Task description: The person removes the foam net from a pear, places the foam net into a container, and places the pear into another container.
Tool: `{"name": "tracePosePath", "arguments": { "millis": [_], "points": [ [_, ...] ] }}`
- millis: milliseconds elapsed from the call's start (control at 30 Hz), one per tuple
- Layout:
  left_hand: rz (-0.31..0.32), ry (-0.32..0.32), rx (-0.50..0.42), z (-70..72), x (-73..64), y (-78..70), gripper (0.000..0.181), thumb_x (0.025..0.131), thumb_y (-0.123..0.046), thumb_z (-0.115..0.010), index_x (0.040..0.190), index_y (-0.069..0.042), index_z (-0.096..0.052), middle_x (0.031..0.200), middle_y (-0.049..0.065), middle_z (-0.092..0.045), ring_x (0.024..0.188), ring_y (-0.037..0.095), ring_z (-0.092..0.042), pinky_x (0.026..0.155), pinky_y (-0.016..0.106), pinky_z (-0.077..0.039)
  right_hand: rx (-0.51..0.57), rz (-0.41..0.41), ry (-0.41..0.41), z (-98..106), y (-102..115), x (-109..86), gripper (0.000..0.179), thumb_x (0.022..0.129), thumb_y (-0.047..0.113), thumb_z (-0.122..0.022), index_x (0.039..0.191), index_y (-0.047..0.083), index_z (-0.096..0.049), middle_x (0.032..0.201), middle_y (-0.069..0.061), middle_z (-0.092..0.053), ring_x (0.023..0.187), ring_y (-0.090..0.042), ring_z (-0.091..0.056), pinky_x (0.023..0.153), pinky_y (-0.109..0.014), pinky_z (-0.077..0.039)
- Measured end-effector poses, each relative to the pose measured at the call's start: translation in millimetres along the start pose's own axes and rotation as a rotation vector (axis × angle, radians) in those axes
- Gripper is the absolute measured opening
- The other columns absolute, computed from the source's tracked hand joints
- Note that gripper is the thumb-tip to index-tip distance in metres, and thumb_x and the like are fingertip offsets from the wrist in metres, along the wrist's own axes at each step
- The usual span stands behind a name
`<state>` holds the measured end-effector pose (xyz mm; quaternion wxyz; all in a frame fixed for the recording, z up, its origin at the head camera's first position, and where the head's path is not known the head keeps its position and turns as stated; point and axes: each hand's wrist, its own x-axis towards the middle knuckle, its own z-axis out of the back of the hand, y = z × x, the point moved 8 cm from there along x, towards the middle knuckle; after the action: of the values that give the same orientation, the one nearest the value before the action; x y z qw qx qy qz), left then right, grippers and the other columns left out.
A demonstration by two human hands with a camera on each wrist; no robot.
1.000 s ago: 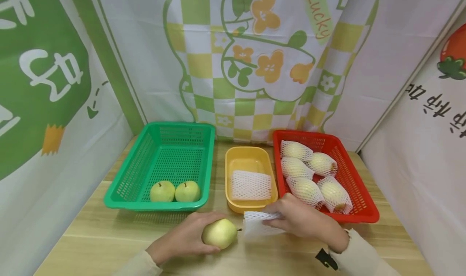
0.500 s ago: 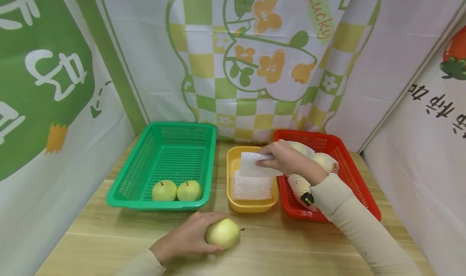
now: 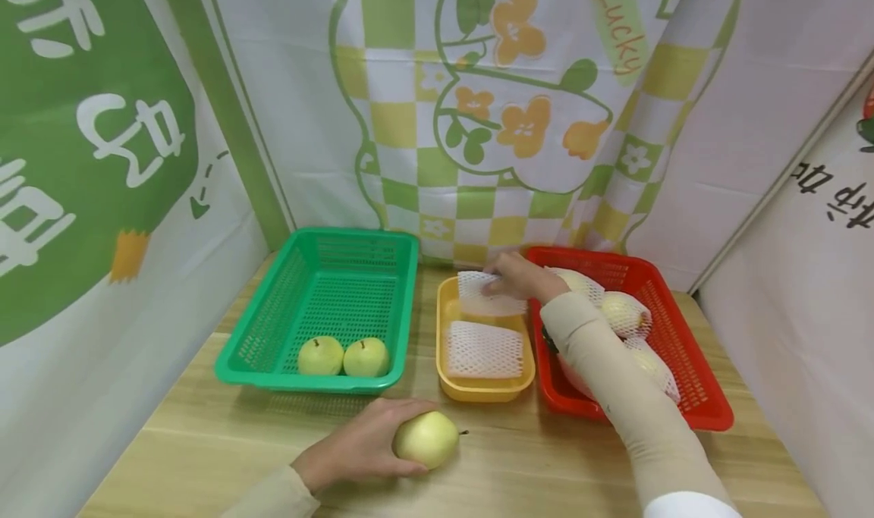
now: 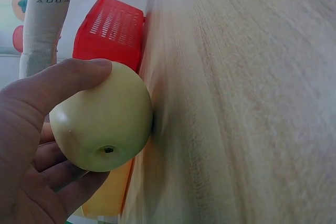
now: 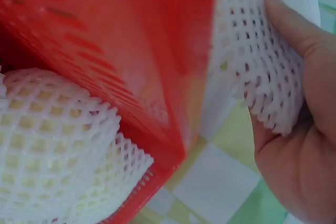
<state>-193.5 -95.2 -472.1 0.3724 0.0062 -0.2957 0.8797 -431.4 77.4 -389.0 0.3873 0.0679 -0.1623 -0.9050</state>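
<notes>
Your right grip (image 3: 519,275) has moved farther off over the yellow tray (image 3: 486,393) in the last half second, carrying a foam net (image 3: 478,302) to the far end, while your left grip (image 3: 369,441) and its pear (image 3: 428,440) are almost where they were.

For the net work, a light pinch should serve best, since the mesh looks soft and likely to crumple or tear. Keep the held net clear of the second net (image 3: 485,350), which lies flat nearer you in the tray. Mind your right sleeve (image 3: 608,374) too: it crosses above the red basket (image 3: 683,336) and could brush the wrapped pears (image 3: 624,315).

Your right grip is narrow, the thumb on one face of the net and fingers behind it; whether the net touches the tray, you cannot tell. Your left grip is rounded about the pear, thumb on its near side, stem pointing right. That pear is at the near middle, low over or on the worktop (image 3: 532,465), in front of the tray and to the right of the green basket (image 3: 348,290), where two bare pears (image 3: 321,356) sit side by side. Firm but gentle pressure should avoid bruising.
</notes>
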Motion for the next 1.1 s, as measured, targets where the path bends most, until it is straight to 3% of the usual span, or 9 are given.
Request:
{"name": "tracePosePath", "arguments": {
  "millis": [33,133,200,267,300,500,733,900,1100],
  "points": [
    [0.001,0.002,-0.002,-0.1,0.1,-0.2,0.074,0.082,-0.038,-0.091,0.143,-0.006,-0.063,0.133,0.002,-0.073,0.117,0.016,-0.071,0.098,0.035,-0.060,0.011,-0.013,0.027,-3,-2,1.4,0.017,0.094,0.013,-0.080,0.086,0.000,-0.074,0.079,-0.001,-0.053,0.080,-0.017,-0.047,0.073,-0.031,-0.044],
    [0.002,0.003,-0.009,0.2,0.0,-0.5,0.074,0.082,-0.038,-0.091,0.142,-0.006,-0.063,0.133,0.002,-0.073,0.117,0.016,-0.071,0.098,0.035,-0.060,0.082,-0.068,0.114,-12,-5,2.5,0.021,0.097,0.016,-0.077,0.110,-0.001,-0.078,0.097,-0.005,-0.070,0.096,-0.020,-0.062,0.089,-0.036,-0.056],
    [-0.002,0.003,-0.005,0.1,-0.1,-0.9,0.074,0.081,-0.038,-0.092,0.142,-0.005,-0.063,0.133,0.002,-0.073,0.117,0.017,-0.071,0.098,0.035,-0.061,0.124,-0.095,0.173,-18,-5,3.2,0.029,0.099,0.019,-0.076,0.120,-0.001,-0.076,0.110,-0.010,-0.074,0.108,-0.025,-0.066,0.099,-0.041,-0.057],
    [-0.003,0.005,-0.002,-0.5,-0.2,-0.7,0.074,0.082,-0.039,-0.091,0.142,-0.005,-0.063,0.133,0.003,-0.073,0.118,0.017,-0.071,0.099,0.035,-0.061,0.136,-0.132,0.198,-21,-8,2.7,0.044,0.098,0.025,-0.077,0.135,0.003,-0.070,0.136,-0.013,-0.072,0.129,-0.030,-0.064,0.113,-0.047,-0.053],
    [-0.001,0.006,0.002,-0.9,-0.3,-0.7,0.074,0.082,-0.039,-0.091,0.142,-0.005,-0.063,0.134,0.003,-0.073,0.118,0.018,-0.071,0.099,0.035,-0.060,0.137,-0.145,0.204,-22,-11,3.2,0.045,0.097,0.027,-0.078,0.136,0.005,-0.070,0.137,-0.012,-0.071,0.130,-0.030,-0.064,0.113,-0.047,-0.053],
    [-0.002,0.007,-0.003,-1.5,0.8,0.0,0.075,0.082,-0.039,-0.091,0.142,-0.005,-0.063,0.134,0.003,-0.073,0.119,0.018,-0.071,0.099,0.034,-0.061,0.172,-0.206,0.123,-11,-31,0.5,0.059,0.097,0.030,-0.079,0.145,0.001,-0.061,0.148,-0.019,-0.064,0.139,-0.035,-0.060,0.116,-0.049,-0.051],
    [-0.009,0.027,-0.012,-2.3,3.9,-1.4,0.074,0.082,-0.038,-0.091,0.142,-0.005,-0.063,0.133,0.002,-0.073,0.118,0.016,-0.071,0.099,0.032,-0.061,0.195,-0.183,-0.014,20,-40,-19.0,0.059,0.100,0.030,-0.074,0.148,-0.001,-0.058,0.145,-0.020,-0.066,0.137,-0.036,-0.062,0.114,-0.052,-0.052],
    [0.001,0.055,0.013,-2.4,5.6,-4.1,0.074,0.083,-0.038,-0.090,0.143,-0.004,-0.061,0.135,0.003,-0.071,0.121,0.019,-0.069,0.102,0.034,-0.060,0.131,-0.167,-0.013,40,-23,-45.2,0.061,0.105,0.041,-0.065,0.150,0.002,-0.056,0.148,-0.019,-0.064,0.139,-0.037,-0.060,0.116,-0.055,-0.049],
    [0.041,0.116,0.051,-2.9,7.8,-6.5,0.077,0.081,-0.034,-0.091,0.145,-0.005,-0.059,0.140,0.003,-0.066,0.128,0.021,-0.065,0.106,0.036,-0.058,-0.008,-0.193,0.071,41,7,-85.1,0.071,0.106,0.051,-0.057,0.157,0.003,-0.048,0.159,-0.019,-0.053,0.145,-0.041,-0.052,0.121,-0.060,-0.042]
  ]
}}
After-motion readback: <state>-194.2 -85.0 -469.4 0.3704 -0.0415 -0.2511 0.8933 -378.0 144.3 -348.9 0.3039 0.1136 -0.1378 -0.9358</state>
